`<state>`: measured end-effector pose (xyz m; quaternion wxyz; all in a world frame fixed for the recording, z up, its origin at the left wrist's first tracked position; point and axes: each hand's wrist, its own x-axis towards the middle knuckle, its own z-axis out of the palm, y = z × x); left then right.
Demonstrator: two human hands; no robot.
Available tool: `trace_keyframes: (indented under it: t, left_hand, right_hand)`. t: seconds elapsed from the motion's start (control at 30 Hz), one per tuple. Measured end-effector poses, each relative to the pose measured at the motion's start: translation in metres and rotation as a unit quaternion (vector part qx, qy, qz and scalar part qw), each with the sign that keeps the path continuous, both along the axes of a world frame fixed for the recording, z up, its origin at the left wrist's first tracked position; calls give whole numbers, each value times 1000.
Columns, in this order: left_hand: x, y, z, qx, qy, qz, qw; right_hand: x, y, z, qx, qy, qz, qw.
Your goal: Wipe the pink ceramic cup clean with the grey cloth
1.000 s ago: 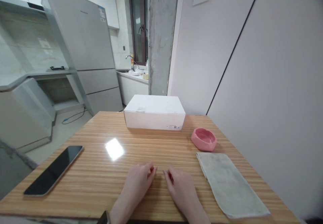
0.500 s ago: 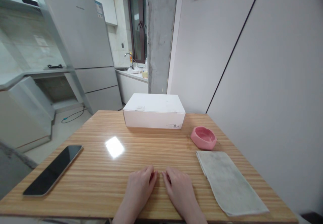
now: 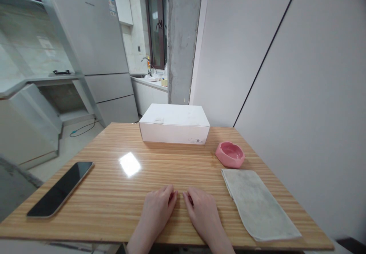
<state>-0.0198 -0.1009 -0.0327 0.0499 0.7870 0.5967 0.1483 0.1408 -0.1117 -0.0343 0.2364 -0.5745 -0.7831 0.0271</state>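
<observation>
My left hand (image 3: 160, 204) rests on the wooden table (image 3: 100, 193) near its front edge, fingers curled in and the thumb against them. Beside it, a small gap away, lies my right hand (image 3: 201, 206), curled in the same way. Nothing shows in either hand; the fingertips are tucked out of sight. To the right of my right hand is a folded grey cloth (image 3: 260, 204), not touched. Behind the cloth stands a pink ashtray (image 3: 230, 155). A black-screened smartphone (image 3: 61, 189) lies well to the left of my left hand.
A closed white box (image 3: 175, 124) sits at the table's far edge. A pale wall (image 3: 300, 94) runs along the right side. Beyond the table at left are a grey fridge (image 3: 88, 32) and a kitchen counter with a sink (image 3: 140, 76).
The view has tipped slightly, so the table and its things appear a little higher. Both hands stay in place on the table.
</observation>
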Motion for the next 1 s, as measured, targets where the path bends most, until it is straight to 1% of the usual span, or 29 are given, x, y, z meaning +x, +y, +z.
trace_keyframes:
  t: [0.73,1.0]
  left_hand:
    - [-1,1,-4,12,-10,2,1000]
    - [0,0,-2,10,1,1,1000]
  right_hand:
    - [1,2,-3,-21,19,-1,1000]
    - [1,1,-5,-18,15,-5,1000]
